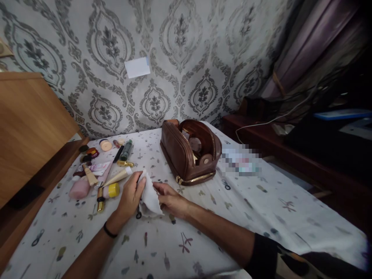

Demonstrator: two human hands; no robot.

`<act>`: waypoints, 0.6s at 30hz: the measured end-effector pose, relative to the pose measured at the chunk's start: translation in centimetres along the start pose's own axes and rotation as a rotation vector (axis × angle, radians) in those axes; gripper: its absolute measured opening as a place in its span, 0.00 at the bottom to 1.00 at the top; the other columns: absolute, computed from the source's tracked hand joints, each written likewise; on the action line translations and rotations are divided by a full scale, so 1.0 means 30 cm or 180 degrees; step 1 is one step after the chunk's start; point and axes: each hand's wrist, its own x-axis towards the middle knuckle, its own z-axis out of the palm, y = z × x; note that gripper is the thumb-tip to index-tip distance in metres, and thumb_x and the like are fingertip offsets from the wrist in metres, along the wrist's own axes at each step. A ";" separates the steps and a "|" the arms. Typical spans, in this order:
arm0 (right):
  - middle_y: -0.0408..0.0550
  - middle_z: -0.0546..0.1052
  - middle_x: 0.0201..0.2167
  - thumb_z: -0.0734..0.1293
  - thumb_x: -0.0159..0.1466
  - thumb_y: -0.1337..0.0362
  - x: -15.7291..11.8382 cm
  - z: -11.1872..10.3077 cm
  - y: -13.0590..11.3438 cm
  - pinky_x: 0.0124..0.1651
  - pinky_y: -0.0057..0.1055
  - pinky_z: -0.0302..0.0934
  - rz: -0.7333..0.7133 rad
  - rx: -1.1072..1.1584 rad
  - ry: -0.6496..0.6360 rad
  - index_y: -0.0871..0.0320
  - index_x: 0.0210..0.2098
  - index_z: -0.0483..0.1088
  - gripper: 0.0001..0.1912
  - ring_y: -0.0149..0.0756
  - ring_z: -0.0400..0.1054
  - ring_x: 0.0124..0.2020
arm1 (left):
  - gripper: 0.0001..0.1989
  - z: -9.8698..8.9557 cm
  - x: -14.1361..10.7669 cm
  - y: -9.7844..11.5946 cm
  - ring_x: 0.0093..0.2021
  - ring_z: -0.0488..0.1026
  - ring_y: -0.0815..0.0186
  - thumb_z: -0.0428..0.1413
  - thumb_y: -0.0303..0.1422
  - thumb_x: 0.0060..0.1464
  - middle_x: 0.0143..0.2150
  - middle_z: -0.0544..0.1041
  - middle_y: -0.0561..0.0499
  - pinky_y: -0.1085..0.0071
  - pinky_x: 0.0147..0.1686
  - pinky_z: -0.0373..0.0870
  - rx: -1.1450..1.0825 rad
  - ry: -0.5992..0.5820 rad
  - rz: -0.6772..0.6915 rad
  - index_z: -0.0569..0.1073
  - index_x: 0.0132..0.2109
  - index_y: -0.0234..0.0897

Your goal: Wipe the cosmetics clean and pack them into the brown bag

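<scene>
A crumpled white wipe (151, 198) is between my hands above the patterned sheet. My left hand (133, 192) is closed on its left edge, thumb on top. From the right, my right hand (172, 200) pinches the wipe; whether a small item lies under those fingers I cannot make out. Just beyond my hands stands a brown leather toiletry bag (183, 155), its top unzipped and several items inside. Left of my left hand lie a yellow-capped bottle (112, 190), a gold-and-black tube (100, 201) and a cream squeeze tube (117, 177).
Several more cosmetics cover the left side: a pink rounded item (79, 188), a green bottle (126, 150), a red jar (93, 152). A wooden panel (31, 135) borders the left. A blurred-out packet (241, 160) lies right of the bag, near a dark red ledge (247, 126) with a cable.
</scene>
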 end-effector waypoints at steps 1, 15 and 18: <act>0.40 0.75 0.30 0.74 0.46 0.66 0.003 -0.005 0.007 0.33 0.23 0.58 -0.0132 -0.0192 -0.0026 0.59 0.37 0.74 0.17 0.27 0.65 0.28 | 0.12 -0.005 0.003 0.002 0.35 0.69 0.63 0.45 0.40 0.65 0.33 0.72 0.52 0.68 0.38 0.66 -0.0007 -0.0023 -0.0014 0.67 0.38 0.39; 0.43 0.74 0.36 0.70 0.53 0.66 0.002 -0.014 0.034 0.38 0.27 0.60 -0.0835 -0.1549 0.0107 0.58 0.48 0.72 0.22 0.33 0.65 0.36 | 0.20 -0.053 0.038 -0.034 0.27 0.60 0.68 0.53 0.50 0.57 0.24 0.63 0.57 0.72 0.29 0.58 -0.0780 0.0627 -0.0806 0.65 0.27 0.39; 0.42 0.73 0.33 0.71 0.55 0.61 -0.007 -0.011 0.024 0.32 0.27 0.57 -0.0590 -0.1321 0.0238 0.57 0.53 0.68 0.26 0.31 0.63 0.30 | 0.20 -0.096 0.057 -0.061 0.28 0.65 0.67 0.56 0.52 0.54 0.26 0.68 0.56 0.73 0.28 0.63 -0.1238 0.0903 -0.1177 0.70 0.31 0.38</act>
